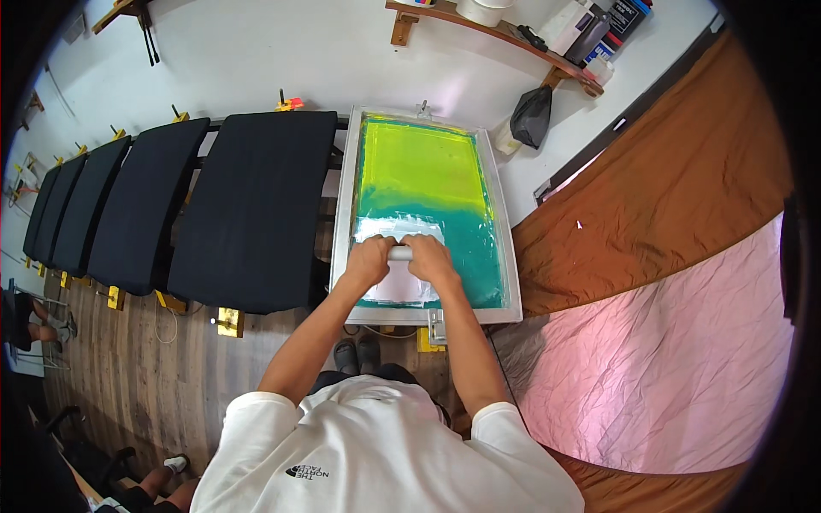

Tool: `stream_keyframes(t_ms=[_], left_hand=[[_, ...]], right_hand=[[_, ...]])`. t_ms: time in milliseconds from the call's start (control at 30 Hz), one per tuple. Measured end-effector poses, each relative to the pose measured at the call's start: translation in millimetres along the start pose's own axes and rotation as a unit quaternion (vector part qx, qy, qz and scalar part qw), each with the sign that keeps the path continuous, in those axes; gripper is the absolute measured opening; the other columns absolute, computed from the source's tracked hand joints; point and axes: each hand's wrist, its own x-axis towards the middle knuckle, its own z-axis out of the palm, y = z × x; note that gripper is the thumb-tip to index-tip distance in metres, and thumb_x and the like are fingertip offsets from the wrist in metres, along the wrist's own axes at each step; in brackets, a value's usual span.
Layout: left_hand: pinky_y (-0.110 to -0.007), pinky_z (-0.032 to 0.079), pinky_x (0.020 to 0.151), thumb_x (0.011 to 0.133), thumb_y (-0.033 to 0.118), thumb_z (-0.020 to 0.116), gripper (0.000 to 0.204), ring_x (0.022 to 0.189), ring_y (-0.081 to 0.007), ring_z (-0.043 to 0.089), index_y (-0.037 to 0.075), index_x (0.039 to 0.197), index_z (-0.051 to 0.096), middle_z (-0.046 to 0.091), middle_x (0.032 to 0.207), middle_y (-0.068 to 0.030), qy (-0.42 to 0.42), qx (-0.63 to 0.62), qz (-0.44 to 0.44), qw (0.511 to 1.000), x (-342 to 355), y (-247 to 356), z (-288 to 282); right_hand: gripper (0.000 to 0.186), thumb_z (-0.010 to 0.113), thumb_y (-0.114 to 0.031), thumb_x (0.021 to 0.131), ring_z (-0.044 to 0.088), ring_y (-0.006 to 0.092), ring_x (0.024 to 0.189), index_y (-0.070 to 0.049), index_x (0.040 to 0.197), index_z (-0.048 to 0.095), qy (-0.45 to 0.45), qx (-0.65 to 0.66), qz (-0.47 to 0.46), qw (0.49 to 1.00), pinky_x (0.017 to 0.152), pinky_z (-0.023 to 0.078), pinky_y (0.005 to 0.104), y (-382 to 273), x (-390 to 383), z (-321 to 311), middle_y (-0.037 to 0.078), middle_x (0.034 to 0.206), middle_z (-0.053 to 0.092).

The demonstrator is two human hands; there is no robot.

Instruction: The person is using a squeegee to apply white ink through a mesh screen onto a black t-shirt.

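Note:
A screen printing frame (515, 282) with a metal rim lies before me, its mesh lime yellow at the far part and teal nearer, with a patch of white ink in the lower left. My left hand (370, 258) and my right hand (429, 258) are closed round a light grey squeegee bar (399, 254) over the white ink. Most of the squeegee's blade is hidden. A metal clamp (436, 327) sits at the frame's near edge.
Black cloth-covered boards (248, 205) line the left. A shelf (479, 26) with containers and a black bag (530, 117) are on the far wall. Brown (641, 162) and pink (650, 359) sheets hang at right. Other people's legs (158, 483) show at lower left and far left.

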Motion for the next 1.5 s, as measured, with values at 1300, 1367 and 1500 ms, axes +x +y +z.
stream_keyframes(t_ms=[1300,1367,1500], left_hand=[[-0.046,0.053,0.075,0.074,-0.005,0.055,0.027,0.084,-0.0387,0.065,0.0,0.099,0.063,0.065,0.091,-0.0214,-0.021,0.06,-0.006,0.998,-1,27,-1],[-0.046,0.053,0.076,0.075,-0.005,0.055,0.028,0.085,-0.039,0.065,0.0,0.101,0.063,0.065,0.092,-0.0217,-0.019,0.049,-0.001,0.999,-1,20,5],[-0.044,0.052,0.08,0.074,-0.003,0.058,0.035,0.098,-0.036,0.063,0.0,0.109,0.06,0.065,0.099,-0.0193,-0.026,0.091,0.026,0.995,-28,22,22]], right_hand=[[0.023,0.061,0.002,0.074,0.061,0.0364,0.098,-0.003,0.096,0.067,0.058,0.013,-0.052,0.997,0.079,0.053,0.0473,6,-12,9,0.017,0.096,0.065],[0.033,0.058,0.005,0.073,0.059,0.0359,0.102,-0.002,0.105,0.066,0.039,-0.005,-0.019,0.999,0.083,0.053,0.0451,5,-6,9,0.015,0.102,0.066],[0.043,0.058,0.01,0.069,0.057,0.0351,0.102,-0.003,0.11,0.064,0.107,0.077,-0.055,0.99,0.087,0.051,0.0425,10,-36,28,0.014,0.106,0.064]])
